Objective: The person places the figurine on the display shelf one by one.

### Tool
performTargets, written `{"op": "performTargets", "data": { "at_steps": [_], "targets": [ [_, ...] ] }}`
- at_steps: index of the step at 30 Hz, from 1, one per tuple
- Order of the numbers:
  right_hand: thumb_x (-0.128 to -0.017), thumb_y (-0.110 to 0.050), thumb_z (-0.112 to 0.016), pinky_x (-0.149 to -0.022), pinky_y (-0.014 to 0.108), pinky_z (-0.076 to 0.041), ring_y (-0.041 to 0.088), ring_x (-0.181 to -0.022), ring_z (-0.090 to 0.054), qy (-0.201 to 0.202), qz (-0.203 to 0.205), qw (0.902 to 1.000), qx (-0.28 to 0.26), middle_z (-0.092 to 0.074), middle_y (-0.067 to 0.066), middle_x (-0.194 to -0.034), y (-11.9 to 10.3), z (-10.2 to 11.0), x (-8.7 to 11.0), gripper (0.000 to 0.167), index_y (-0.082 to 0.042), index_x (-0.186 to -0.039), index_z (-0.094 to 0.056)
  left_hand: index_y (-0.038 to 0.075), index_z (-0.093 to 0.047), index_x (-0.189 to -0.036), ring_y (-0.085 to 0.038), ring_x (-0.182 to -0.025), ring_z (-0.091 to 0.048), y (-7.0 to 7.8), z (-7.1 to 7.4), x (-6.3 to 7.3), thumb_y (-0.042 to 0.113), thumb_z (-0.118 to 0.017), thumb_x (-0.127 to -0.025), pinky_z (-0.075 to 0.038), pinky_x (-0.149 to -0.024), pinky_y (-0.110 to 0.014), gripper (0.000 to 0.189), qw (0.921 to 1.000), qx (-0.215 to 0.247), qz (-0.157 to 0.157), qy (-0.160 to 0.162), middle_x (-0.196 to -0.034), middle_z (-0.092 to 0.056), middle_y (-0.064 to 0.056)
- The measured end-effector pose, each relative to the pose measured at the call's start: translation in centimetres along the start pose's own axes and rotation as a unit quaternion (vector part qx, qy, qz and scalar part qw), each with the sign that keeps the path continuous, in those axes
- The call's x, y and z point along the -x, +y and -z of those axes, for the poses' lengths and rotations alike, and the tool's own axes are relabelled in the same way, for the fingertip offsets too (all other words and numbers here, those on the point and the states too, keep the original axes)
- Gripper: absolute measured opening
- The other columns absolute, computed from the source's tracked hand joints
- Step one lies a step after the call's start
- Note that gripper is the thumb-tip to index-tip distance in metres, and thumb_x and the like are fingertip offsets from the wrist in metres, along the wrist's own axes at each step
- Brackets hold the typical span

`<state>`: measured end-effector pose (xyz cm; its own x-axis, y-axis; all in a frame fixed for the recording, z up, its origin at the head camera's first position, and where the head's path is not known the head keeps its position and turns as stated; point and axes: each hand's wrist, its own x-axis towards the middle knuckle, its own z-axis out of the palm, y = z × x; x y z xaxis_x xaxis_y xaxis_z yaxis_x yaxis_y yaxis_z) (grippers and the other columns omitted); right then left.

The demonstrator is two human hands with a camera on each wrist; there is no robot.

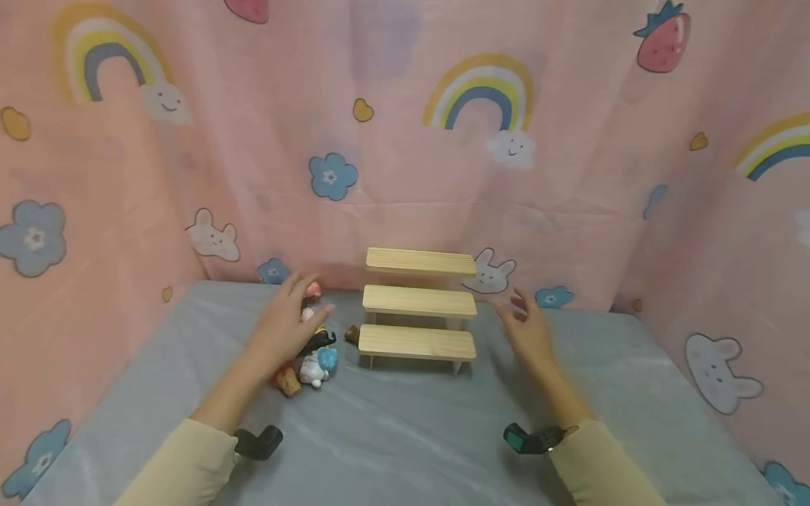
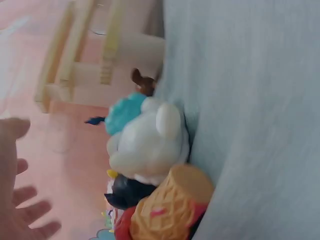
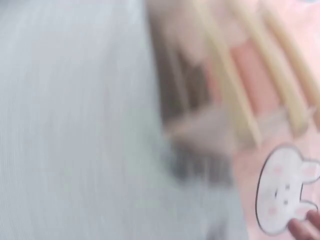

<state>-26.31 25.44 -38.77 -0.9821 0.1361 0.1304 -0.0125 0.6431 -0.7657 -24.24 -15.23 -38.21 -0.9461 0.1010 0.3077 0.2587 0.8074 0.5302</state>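
Observation:
My left hand (image 1: 287, 320) hovers with spread, relaxed fingers over a cluster of small toy figures left of a three-tier wooden stand (image 1: 418, 342). Among them are a white figure with a blue top (image 1: 314, 370), a waffle-cone piece (image 2: 167, 210) and a black figure (image 2: 129, 192). A brown figure (image 1: 352, 334) sits against the stand's left side. Part of the cluster is hidden under the left hand. To the stand's right, my right hand (image 1: 530, 334) is raised with loosely bent fingers and nothing in them; only its fingertips show in the right wrist view.
A grey cloth (image 1: 405, 436) covers the table. Pink curtains (image 1: 405, 211) printed with rainbows and rabbits stand behind and on both sides. Dark wrist devices are strapped to both arms, such as the left one (image 1: 259, 443).

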Motion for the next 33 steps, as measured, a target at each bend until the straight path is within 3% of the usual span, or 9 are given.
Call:
{"op": "performTargets", "data": {
  "at_steps": [3,6,11,13,17,19,22,28,33],
  "targets": [
    [-0.106,-0.041,-0.048,-0.102,0.039,-0.054,0.026,-0.121,-0.065,0.038,-0.073,0.9830,-0.164,-0.052,0.022,-0.148,-0.2,-1.5,0.8,0.060,-0.009,-0.155,-0.037,0.007,-0.056,-0.141,-0.037,-0.126,-0.057,0.3,0.1,1.3,0.035,-0.062,-0.100,-0.049,-0.102,-0.056,0.049,0.9968,0.061,-0.004,0.051,-0.139,-0.058,-0.018],
    [-0.106,-0.042,-0.048,-0.092,0.026,-0.057,0.007,-0.100,-0.070,0.050,-0.105,0.9570,-0.266,-0.058,0.018,-0.140,0.1,-2.7,1.4,0.057,-0.007,-0.150,-0.042,0.007,-0.064,-0.131,-0.029,-0.102,-0.066,0.5,-0.3,2.3,0.030,-0.063,-0.100,-0.055,-0.086,-0.046,0.038,0.9933,0.090,-0.004,0.073,-0.119,-0.069,-0.013],
    [-0.106,-0.036,-0.051,-0.083,0.021,-0.058,0.001,-0.091,-0.068,0.064,-0.089,0.9377,-0.330,-0.068,-0.006,-0.113,1.2,-5.0,2.6,0.049,-0.005,-0.144,-0.049,0.009,-0.070,-0.119,-0.013,-0.085,-0.063,-0.4,-2.1,4.3,0.023,-0.065,-0.099,-0.053,-0.075,-0.029,0.025,0.9875,0.110,0.010,0.112,-0.101,-0.071,-0.005],
    [-0.106,-0.031,-0.052,-0.081,0.020,-0.058,0.003,-0.090,-0.068,0.073,-0.069,0.9404,-0.325,-0.069,-0.014,-0.102,1.8,-5.7,3.1,0.044,-0.003,-0.140,-0.053,0.007,-0.074,-0.109,-0.009,-0.078,-0.061,-1.0,-3.1,5.1,0.017,-0.066,-0.098,-0.051,-0.070,-0.022,0.016,0.9760,0.151,0.032,0.153,-0.092,-0.072,-0.005],
    [-0.107,-0.025,-0.051,-0.076,0.018,-0.057,0.005,-0.086,-0.067,0.086,-0.041,0.9378,-0.334,-0.070,-0.015,-0.097,2.9,-6.1,3.6,0.040,0.003,-0.135,-0.055,0.003,-0.076,-0.091,-0.004,-0.065,-0.061,-1.7,-4.8,6.0,0.005,-0.067,-0.096,-0.046,-0.061,-0.012,0.010,0.9366,0.252,0.046,0.239,-0.078,-0.073,-0.010],
    [-0.107,-0.025,-0.050,-0.074,0.019,-0.057,0.005,-0.084,-0.066,0.082,-0.040,0.9314,-0.353,-0.071,-0.014,-0.097,3.2,-6.1,3.6,0.040,0.004,-0.134,-0.055,0.003,-0.076,-0.088,-0.002,-0.064,-0.060,-2.0,-5.3,6.3,0.002,-0.067,-0.094,-0.045,-0.059,-0.010,0.011,0.9294,0.264,0.030,0.256,-0.075,-0.072,-0.010],
    [-0.107,-0.022,-0.049,-0.074,0.020,-0.057,0.006,-0.080,-0.066,0.069,-0.040,0.9319,-0.354,-0.072,-0.012,-0.094,3.3,-6.1,3.7,0.037,0.006,-0.131,-0.057,0.005,-0.076,-0.087,0.001,-0.060,-0.056,-2.1,-5.5,6.5,0.000,-0.069,-0.092,-0.044,-0.054,-0.011,0.009,0.9337,0.248,-0.010,0.258,-0.072,-0.070,-0.008],
    [-0.105,-0.019,-0.052,-0.073,0.021,-0.056,0.005,-0.076,-0.064,0.040,-0.026,0.9556,-0.291,-0.071,-0.017,-0.091,3.1,-5.9,3.7,0.036,0.010,-0.126,-0.060,0.008,-0.074,-0.087,0.000,-0.061,-0.048,-2.5,-5.7,6.1,-0.001,-0.073,-0.087,-0.039,-0.053,-0.012,0.010,0.9514,0.167,-0.086,0.244,-0.075,-0.065,0.001],
    [-0.103,-0.017,-0.058,-0.074,0.019,-0.056,0.003,-0.079,-0.066,0.039,-0.015,0.9655,-0.257,-0.070,-0.020,-0.094,3.0,-6.0,3.8,0.032,0.004,-0.125,-0.066,0.012,-0.074,-0.089,-0.010,-0.073,-0.054,-2.8,-5.9,6.0,0.005,-0.078,-0.083,-0.042,-0.065,-0.020,0.011,0.9694,0.079,-0.077,0.219,-0.085,-0.070,0.000]
  ]
}}
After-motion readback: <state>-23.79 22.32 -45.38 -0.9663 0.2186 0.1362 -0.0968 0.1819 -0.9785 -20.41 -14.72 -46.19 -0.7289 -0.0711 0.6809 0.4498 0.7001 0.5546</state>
